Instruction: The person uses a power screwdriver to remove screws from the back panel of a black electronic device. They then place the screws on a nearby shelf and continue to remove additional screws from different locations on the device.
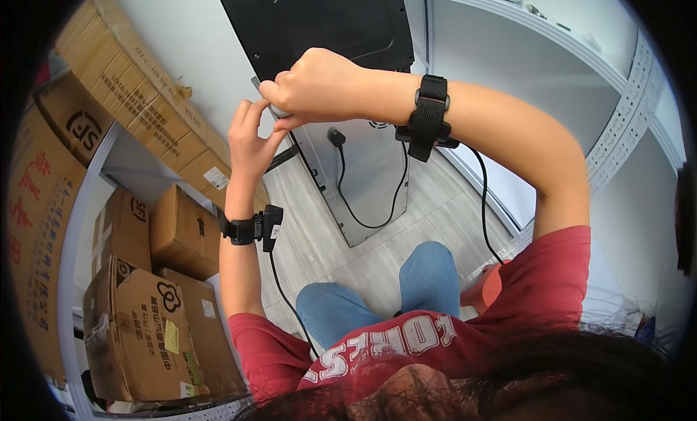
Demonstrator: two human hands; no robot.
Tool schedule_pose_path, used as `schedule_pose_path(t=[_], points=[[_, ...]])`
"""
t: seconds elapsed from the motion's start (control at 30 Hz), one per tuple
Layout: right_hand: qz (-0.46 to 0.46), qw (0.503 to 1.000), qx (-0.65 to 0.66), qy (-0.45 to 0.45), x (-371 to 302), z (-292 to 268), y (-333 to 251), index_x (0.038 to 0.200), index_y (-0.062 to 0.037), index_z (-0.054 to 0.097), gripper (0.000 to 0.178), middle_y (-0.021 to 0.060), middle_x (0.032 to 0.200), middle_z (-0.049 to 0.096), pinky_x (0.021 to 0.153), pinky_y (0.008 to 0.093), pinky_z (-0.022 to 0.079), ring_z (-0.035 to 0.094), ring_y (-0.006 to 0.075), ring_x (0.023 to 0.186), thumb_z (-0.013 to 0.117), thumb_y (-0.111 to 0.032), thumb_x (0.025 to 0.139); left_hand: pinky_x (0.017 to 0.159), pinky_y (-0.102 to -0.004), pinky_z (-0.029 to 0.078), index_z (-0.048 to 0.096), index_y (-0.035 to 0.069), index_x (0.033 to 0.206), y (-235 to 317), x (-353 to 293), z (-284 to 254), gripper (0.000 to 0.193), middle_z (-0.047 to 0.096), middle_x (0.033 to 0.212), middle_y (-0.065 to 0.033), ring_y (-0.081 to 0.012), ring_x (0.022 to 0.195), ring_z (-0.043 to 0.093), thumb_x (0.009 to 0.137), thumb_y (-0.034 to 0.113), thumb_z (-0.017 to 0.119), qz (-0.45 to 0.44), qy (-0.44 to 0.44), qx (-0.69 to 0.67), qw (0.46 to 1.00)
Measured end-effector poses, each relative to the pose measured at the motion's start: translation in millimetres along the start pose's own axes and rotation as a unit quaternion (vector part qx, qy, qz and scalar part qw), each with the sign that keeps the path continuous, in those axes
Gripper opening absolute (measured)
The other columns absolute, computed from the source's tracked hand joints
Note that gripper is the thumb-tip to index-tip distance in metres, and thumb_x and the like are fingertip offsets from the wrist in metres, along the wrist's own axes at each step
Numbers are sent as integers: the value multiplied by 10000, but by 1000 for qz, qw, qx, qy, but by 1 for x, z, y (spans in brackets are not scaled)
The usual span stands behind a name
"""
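Observation:
In front of me stands a tall appliance with a grey metal side (370, 170) and a black moulded top panel (327, 18). At its left upper edge, my right hand (312, 87) is closed in a fist, the arm crossing over the appliance. Just below and left of it, my left hand (250, 141) has its fingers bent and brought together, touching or nearly touching the right fingers. A small pale piece (279, 111) shows between the two hands; its kind is hidden. A black power cord (345, 196) is plugged into the grey side and hangs in a loop.
Cardboard boxes (149, 327) fill the shelf at my left, with a long stack of cartons (138, 94) against the wall. A white metal rack (617, 123) stands on the right, small items on its upper shelf. Grey wood-look floor (305, 232) lies below, near my knees.

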State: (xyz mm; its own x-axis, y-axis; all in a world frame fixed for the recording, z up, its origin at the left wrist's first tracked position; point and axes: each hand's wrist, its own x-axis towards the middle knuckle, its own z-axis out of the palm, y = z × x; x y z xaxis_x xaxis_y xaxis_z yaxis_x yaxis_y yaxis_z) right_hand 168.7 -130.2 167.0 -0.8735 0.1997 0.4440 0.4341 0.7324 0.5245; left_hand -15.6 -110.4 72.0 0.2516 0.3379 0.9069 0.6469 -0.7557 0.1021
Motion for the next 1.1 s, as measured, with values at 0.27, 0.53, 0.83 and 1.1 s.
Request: schedule_pose_path(t=[0.27, 0.53, 0.83, 1.1], points=[[-141, 982, -28, 119, -6, 6, 10, 862, -47, 522, 213, 53, 684, 529, 461, 297, 470, 613, 193, 581, 649, -205, 795, 580, -330, 403, 593, 11, 1031, -7, -1, 2, 336, 450, 746, -91, -222, 668, 478, 713, 19, 700, 23, -8, -17, 1000], [30, 999, -15, -20, -4, 1, -10, 805, -60, 501, 367, 55, 684, 575, 466, 265, 449, 598, 176, 558, 741, -315, 694, 597, -332, 410, 584, 22, 958, -7, -1, 17, 318, 480, 759, -78, -240, 670, 475, 688, 81, 742, 22, 31, -6, 999], [-16, 1000, 10, 18, -24, 6, 9, 721, -60, 515, 373, 50, 512, 541, 458, 304, 440, 594, 221, 498, 717, -374, 725, 603, -328, 417, 618, 57, 1048, 6, 3, 7, 385, 479, 755, -81, -239, 698, 498, 681, 65, 734, -19, -36, -13, 999], [134, 990, -9, 47, -34, 10, -24, 597, -43, 514, 536, 73, 442, 496, 387, 271, 389, 514, 208, 374, 627, -536, 771, 583, -340, 434, 619, 62, 1005, 17, -6, 28, 402, 476, 739, -76, -242, 680, 509, 614, 7, 695, 35, 41, 46, 997]])
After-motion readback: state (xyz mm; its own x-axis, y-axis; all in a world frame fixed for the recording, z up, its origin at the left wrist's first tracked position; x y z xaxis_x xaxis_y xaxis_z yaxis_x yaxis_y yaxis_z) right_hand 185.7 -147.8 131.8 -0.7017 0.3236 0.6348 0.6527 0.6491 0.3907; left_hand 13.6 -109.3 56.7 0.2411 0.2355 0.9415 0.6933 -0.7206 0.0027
